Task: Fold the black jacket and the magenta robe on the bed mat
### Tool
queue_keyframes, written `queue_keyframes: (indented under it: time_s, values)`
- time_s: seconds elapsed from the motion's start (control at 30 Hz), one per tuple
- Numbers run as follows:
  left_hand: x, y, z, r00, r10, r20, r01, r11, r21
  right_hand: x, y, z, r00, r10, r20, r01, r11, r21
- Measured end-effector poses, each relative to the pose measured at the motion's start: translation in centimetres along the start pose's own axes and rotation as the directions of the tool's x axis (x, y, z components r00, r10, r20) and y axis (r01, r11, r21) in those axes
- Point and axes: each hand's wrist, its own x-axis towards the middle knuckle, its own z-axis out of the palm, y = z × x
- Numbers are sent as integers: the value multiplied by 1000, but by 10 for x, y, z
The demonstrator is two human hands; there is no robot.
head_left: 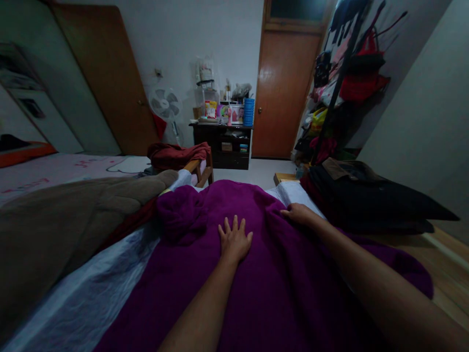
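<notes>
A large purple garment (256,293) with a bunched, hood-like part at its upper left lies spread out in front of me. My left hand (235,242) rests flat on its middle, fingers spread and empty. Farther right, my right hand (298,213) pinches a raised fold of the purple cloth near its upper right edge. Part of the garment trails off to the right beneath my right forearm. Under it shows a white, plastic-looking sheet (106,278).
A brown blanket-like cloth (73,215) lies at left. Folded dark clothes (366,195) are stacked at right. Reddish cloth (176,155) hangs over a wooden frame ahead. Beyond are a black cabinet (216,159), a white fan (165,105), a wooden door (282,93) and hanging bags (362,73).
</notes>
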Motion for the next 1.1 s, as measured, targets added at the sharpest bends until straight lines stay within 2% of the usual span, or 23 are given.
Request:
queue_keyframes:
  time_s: [0.07, 0.1, 0.17, 0.23, 0.27, 0.33, 0.43, 0.5, 0.57, 0.67, 0.9, 1.0, 1.1]
  values:
    - [0, 0, 0, 1000, -4, 3, 4, 1000, 0, -1, -3, -1, 1000, -2, 12, 3, 998, -59]
    - [0, 0, 1, 1000, -7, 4, 7, 1000, -2, -3, -4, -1, 1000, -7, -20, 5, 995, -102]
    - [0, -1, 2, 1000, -8, -5, 8, 1000, -7, -8, -5, -2, 989, -24, -148, -6, 980, -201]
    - [0, -1, 2, 1000, -3, -19, 3, 1000, -15, -14, -4, -1, 954, -60, -293, -28, 957, -288]
    - [0, -1, 2, 1000, -1, -21, 0, 1000, -19, -16, -3, -1, 940, -82, -330, -30, 947, -321]
    - [1, -2, 2, 1000, 2, -20, -3, 1000, -25, -14, -2, -2, 950, -110, -291, -1, 934, -358]
    - [1, -2, 2, 1000, 0, -11, 0, 1000, -31, 2, -2, -8, 995, -99, -23, 87, 948, -306]
    - [1, -2, 2, 1000, -2, -9, 2, 999, -34, 20, -2, -16, 997, -45, 58, 57, 975, -214]
    - [2, -2, 2, 1000, -3, -4, 3, 999, -35, 40, -3, -21, 998, 32, -60, -39, 991, -126]
    - [2, -2, 2, 1000, -4, 2, 4, 999, -37, 63, -3, -18, 985, 96, -141, -110, 990, -93]
    - [2, -1, -1, 999, -2, 36, 4, 999, -34, 81, -12, 17, 993, 93, -72, -98, 992, -79]
    - [2, -1, -1, 999, -6, 38, 7, 1000, -22, 86, -13, 18, 996, 71, -48, -74, 995, -67]
    - [2, -2, 1, 1000, -4, 19, 4, 1000, -25, 92, -10, 8, 998, 46, -46, -48, 998, -47]
